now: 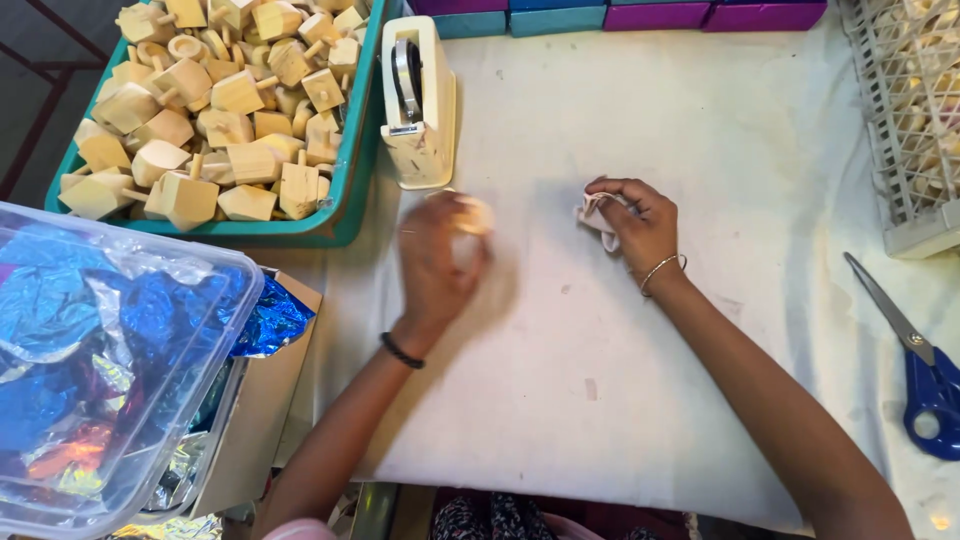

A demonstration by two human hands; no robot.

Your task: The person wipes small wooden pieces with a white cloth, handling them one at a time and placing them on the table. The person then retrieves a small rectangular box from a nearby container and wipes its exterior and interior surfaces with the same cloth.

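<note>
My left hand (435, 265) is blurred with motion over the white table covering (600, 380). It grips a small pale wooden piece (474, 214) just below the cream tape dispenser (417, 100). My right hand (640, 222) rests on the covering to the right, its fingers closed on a small crumpled whitish piece (595, 212), cloth or paper, I cannot tell which. The two hands are apart, about a hand's width between them.
A teal tray (345, 190) heaped with wooden spinning tops (215, 100) sits at top left. A clear plastic box (110, 370) of shiny foil sheets stands at the left edge. Blue-handled scissors (925, 375) lie at right, below a white lattice basket (915, 120). Coloured boxes (620, 15) line the far edge.
</note>
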